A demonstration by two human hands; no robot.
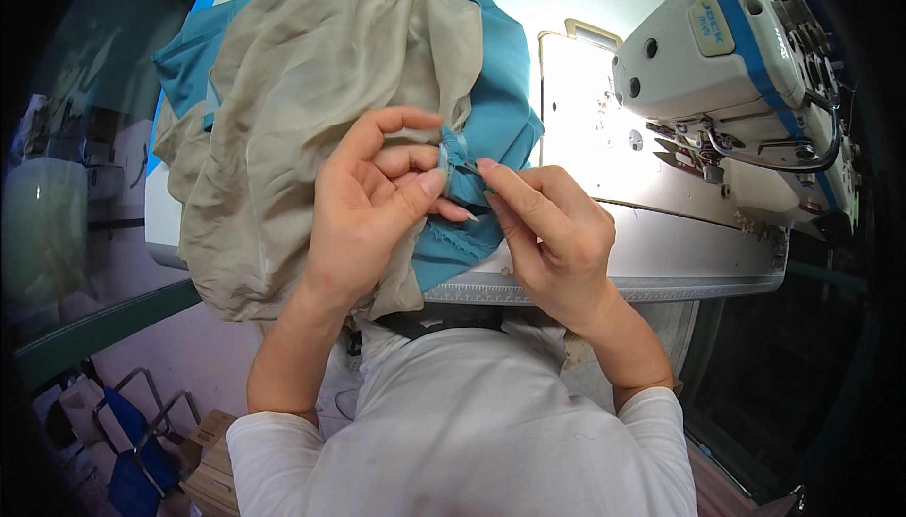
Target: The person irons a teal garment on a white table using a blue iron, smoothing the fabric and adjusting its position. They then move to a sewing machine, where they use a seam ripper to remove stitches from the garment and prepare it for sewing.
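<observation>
A beige lining fabric (311, 85) and a teal fabric (495, 78) lie bunched together on the sewing table. My left hand (375, 198), palm turned up, grips a gathered teal seam edge (447, 163) between thumb and fingers. From the other side, my right hand (559, 223) pinches the same teal piece between index finger and thumb. A small dark, thin detail shows by the right index fingertip; whether it is a tool tip or part of the fabric I cannot tell. Below the hands lies a frayed teal raw edge (453, 237).
To the right stands a white and blue Jack industrial sewing machine (697, 71), its lamp lighting the machine bed (577, 114). A printed ruler strip (488, 294) runs along the table's front edge. At the lower left are a blue metal-framed chair (134, 439) and cardboard boxes (212, 457).
</observation>
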